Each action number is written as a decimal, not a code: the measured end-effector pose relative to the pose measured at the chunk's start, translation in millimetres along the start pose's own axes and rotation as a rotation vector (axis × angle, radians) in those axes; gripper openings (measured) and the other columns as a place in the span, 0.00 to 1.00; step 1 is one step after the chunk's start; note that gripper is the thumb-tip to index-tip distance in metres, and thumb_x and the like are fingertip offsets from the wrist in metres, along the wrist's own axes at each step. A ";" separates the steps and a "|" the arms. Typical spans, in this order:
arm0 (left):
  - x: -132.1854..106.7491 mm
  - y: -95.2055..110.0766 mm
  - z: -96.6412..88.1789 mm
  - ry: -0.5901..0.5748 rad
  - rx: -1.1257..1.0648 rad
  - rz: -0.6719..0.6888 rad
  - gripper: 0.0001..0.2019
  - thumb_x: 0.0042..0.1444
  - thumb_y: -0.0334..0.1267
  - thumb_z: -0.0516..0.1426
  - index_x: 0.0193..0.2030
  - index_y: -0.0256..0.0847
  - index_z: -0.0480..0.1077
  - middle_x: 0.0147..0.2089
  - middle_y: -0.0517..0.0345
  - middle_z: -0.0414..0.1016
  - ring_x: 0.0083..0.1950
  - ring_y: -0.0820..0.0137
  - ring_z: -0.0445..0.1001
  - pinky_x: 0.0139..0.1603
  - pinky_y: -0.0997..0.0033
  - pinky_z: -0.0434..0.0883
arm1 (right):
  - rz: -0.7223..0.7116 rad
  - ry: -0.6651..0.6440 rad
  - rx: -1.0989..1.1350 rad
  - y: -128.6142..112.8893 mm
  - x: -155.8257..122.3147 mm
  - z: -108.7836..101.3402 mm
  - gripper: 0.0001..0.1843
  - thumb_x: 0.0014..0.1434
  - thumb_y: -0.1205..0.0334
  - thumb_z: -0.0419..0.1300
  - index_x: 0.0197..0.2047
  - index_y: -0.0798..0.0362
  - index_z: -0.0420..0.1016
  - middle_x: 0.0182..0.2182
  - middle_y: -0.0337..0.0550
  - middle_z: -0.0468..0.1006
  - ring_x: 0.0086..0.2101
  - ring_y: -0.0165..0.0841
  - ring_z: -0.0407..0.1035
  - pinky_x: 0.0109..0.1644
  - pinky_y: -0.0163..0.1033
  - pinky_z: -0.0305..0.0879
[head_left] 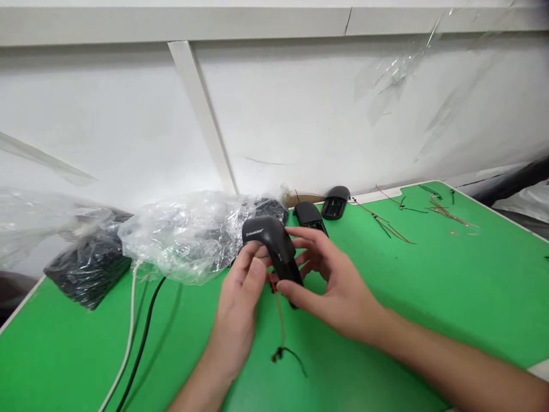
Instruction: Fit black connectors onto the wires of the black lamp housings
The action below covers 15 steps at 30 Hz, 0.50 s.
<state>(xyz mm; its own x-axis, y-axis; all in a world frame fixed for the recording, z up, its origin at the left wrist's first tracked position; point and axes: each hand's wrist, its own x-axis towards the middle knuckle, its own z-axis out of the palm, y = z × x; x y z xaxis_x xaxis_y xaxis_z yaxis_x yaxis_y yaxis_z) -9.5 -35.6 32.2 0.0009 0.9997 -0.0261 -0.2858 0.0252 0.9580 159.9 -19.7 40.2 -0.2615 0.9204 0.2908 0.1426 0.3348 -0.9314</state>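
Casing [279, 247], black, curved, one: held tilted between left hand [240, 292] and right hand [341, 280] above the green table [364, 375], apparently steadied from two sides so that its wire [281, 320] can hang free below. Left fingers half curled, holding it beneath the bent head, thumb raised close beside; right fingers parted about as wide as the body, index at the upper edge, thumb against the lower part, a light grip. Two black units [335, 203], set toward the rear, presumably out of the way.
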 end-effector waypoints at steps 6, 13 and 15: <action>0.6 -2.7 5.8 0.078 -0.051 -0.154 0.24 0.63 0.52 0.61 0.61 0.42 0.73 0.59 0.51 0.76 0.59 0.63 0.74 0.58 0.69 0.72 | -0.261 -0.071 -0.209 25.1 -14.0 4.0 0.41 0.62 0.58 0.69 0.73 0.46 0.56 0.59 0.44 0.74 0.48 0.33 0.72 0.50 0.38 0.72; 7.0 25.5 5.5 0.213 -0.236 -0.285 0.26 0.65 0.53 0.57 0.63 0.40 0.73 0.56 0.42 0.79 0.48 0.57 0.82 0.40 0.66 0.80 | -0.204 0.062 -0.339 25.3 6.5 -25.6 0.14 0.64 0.74 0.56 0.49 0.53 0.75 0.40 0.41 0.78 0.38 0.30 0.72 0.39 0.36 0.68; 8.6 28.9 4.9 0.246 -0.232 -0.254 0.25 0.65 0.53 0.57 0.62 0.40 0.73 0.55 0.42 0.79 0.47 0.57 0.82 0.39 0.67 0.81 | -0.129 -0.073 -0.421 28.0 12.7 -33.1 0.10 0.61 0.75 0.57 0.43 0.54 0.74 0.35 0.39 0.76 0.33 0.29 0.69 0.34 0.35 0.63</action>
<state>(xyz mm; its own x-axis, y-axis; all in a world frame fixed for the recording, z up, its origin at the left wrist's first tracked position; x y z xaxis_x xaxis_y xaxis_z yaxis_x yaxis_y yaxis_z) -13.0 -26.3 61.0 -0.1216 0.9297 -0.3476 -0.5139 0.2407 0.8234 192.1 8.0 25.1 -0.3669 0.8542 0.3684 0.4765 0.5127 -0.7142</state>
